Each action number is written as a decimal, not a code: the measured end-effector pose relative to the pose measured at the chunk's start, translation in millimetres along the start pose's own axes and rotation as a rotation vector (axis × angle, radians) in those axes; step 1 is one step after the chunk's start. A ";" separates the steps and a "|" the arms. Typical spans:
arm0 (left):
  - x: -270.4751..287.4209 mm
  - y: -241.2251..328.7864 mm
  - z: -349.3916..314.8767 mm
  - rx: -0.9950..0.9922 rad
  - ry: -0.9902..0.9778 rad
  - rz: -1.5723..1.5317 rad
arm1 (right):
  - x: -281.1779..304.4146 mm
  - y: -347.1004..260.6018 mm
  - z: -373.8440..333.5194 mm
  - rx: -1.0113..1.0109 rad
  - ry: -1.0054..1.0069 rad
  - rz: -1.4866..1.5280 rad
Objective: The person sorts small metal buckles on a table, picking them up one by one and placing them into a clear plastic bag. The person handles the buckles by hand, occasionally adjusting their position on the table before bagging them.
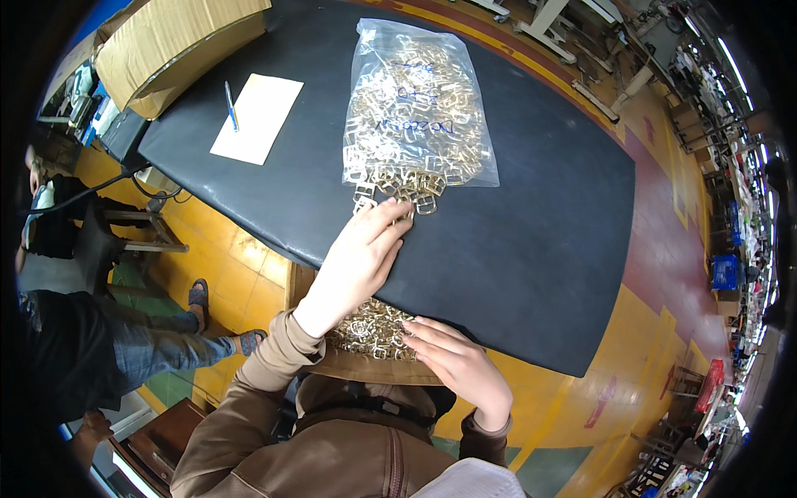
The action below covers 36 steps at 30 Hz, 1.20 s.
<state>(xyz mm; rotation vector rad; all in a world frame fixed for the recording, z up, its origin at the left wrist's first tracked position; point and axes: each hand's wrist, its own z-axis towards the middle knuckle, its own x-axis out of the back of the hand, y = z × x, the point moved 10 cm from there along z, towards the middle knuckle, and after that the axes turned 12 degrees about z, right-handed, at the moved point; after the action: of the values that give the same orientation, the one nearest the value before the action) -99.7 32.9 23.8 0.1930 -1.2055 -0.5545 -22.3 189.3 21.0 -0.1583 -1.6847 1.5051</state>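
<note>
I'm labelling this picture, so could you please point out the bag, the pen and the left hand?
Bag [419,108]: head view, middle of its clear upper side.
Pen [231,106]: head view, middle of its barrel.
Left hand [359,249]: head view, back of the hand.

The one view looks from the head of the wearer, from the left of two cameras that sit side by side. It faces forward and steeply down, so the jacket [332,461] is seen from above at the lower edge, and the bench [540,216] spreads before it. The left hand [357,249] and the right hand [457,357] are near the lens, close to the middle, and their sides are not mirrored. Because the lens is a wide fisheye, the edges of the bench bend, and a dark ring surrounds everything. The view also takes in the floor [228,249] on both sides, another person [158,357] at the left, and, farther away and small, the workshop along the right rim.
</note>
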 end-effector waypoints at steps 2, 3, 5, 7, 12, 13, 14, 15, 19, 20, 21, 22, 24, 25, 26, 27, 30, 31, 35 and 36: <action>-4.9 5.4 -6.4 -0.023 -0.056 -0.073 | 12.3 -2.3 -6.0 -0.017 0.078 0.044; -7.4 11.0 -11.2 -0.075 -0.105 -0.084 | 23.0 -2.5 -5.6 -0.008 0.140 0.037; -8.4 18.0 -17.4 -0.149 -0.146 -0.101 | 36.8 0.7 3.3 -0.011 0.245 -0.004; -7.5 21.4 -21.9 -0.181 -0.169 -0.163 | 46.3 2.6 19.9 0.017 0.326 -0.039; 5.3 7.9 -24.5 -0.065 -0.079 -0.237 | 40.8 9.9 70.6 0.072 0.435 -0.096; 8.3 3.5 -24.3 -0.037 -0.059 -0.221 | 36.2 11.3 77.8 0.074 0.424 -0.108; 12.1 -1.1 -24.2 -0.008 -0.035 -0.206 | 32.9 11.9 81.6 0.077 0.409 -0.118; 13.7 -5.0 -24.1 0.016 -0.038 -0.205 | 33.1 11.6 80.7 0.081 0.418 -0.121; 12.8 -5.6 -17.0 0.018 -0.078 -0.157 | 34.0 16.3 70.4 0.027 0.383 -0.111; 10.6 -3.3 -14.1 -0.002 -0.103 -0.158 | 33.9 17.0 68.0 0.020 0.365 -0.115; 8.2 -0.7 -11.2 -0.023 -0.127 -0.157 | 33.6 17.8 65.8 0.013 0.346 -0.108; 5.7 2.4 -9.1 -0.045 -0.150 -0.156 | 32.4 18.6 64.2 0.006 0.328 -0.102; 4.9 7.9 -6.6 -0.083 -0.144 -0.106 | 33.4 18.4 59.5 -0.001 0.349 -0.113; 3.4 9.9 -6.9 -0.098 -0.151 -0.080 | 34.1 19.0 57.5 -0.006 0.359 -0.120; 2.0 11.8 -7.7 -0.112 -0.156 -0.059 | 33.2 17.4 56.4 0.017 0.352 -0.122; 2.1 11.3 -7.9 -0.105 -0.138 -0.031 | 32.6 15.8 54.8 0.039 0.345 -0.121; 1.6 11.0 -11.3 -0.102 -0.121 -0.023 | 29.7 17.8 48.4 0.027 0.293 -0.081; 2.7 10.3 -11.7 -0.095 -0.103 -0.030 | 29.0 18.4 45.0 0.016 0.274 -0.057; 6.0 6.1 -12.1 -0.066 -0.050 -0.066 | 15.0 4.4 32.8 0.074 0.174 -0.011; 6.3 4.9 -12.2 -0.059 -0.046 -0.073 | 9.7 1.6 30.4 0.073 0.124 0.032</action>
<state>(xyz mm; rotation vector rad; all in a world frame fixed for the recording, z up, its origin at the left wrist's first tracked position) -85.5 32.1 26.7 0.1751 -1.2291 -0.6604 -48.8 172.5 27.0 -0.2359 -1.5332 1.5467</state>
